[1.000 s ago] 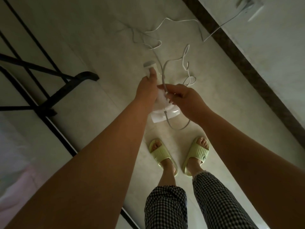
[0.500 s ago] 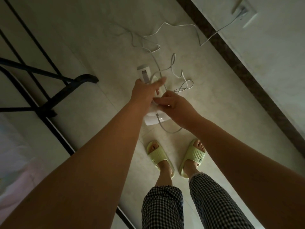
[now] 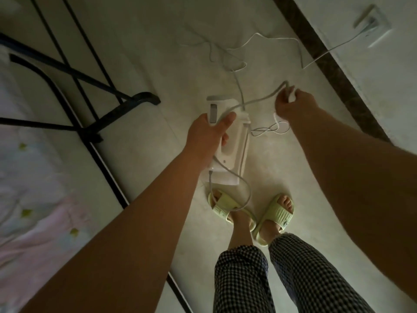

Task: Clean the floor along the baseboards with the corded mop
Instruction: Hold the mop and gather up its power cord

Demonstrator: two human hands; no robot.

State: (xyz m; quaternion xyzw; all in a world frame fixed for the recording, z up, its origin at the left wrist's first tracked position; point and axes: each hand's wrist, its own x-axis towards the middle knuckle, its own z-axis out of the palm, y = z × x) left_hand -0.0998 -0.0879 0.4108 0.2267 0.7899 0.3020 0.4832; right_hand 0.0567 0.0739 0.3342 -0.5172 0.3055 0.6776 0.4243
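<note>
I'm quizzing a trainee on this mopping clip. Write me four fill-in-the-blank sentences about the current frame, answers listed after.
1. The left hand grips the handle of the white ____.
2. The right hand pinches the white ____.
3. The cord runs up to a wall ____ above the dark baseboard.
4. A loop of cord lies over the left green ____.

Missing words: mop; cord; socket; slipper

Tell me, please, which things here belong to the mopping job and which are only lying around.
For the job:
white corded mop handle, held by left hand
thin white power cord, held by right hand
white wall socket
dark stone baseboard

Only around:
black metal frame
pale floral bedding
</note>
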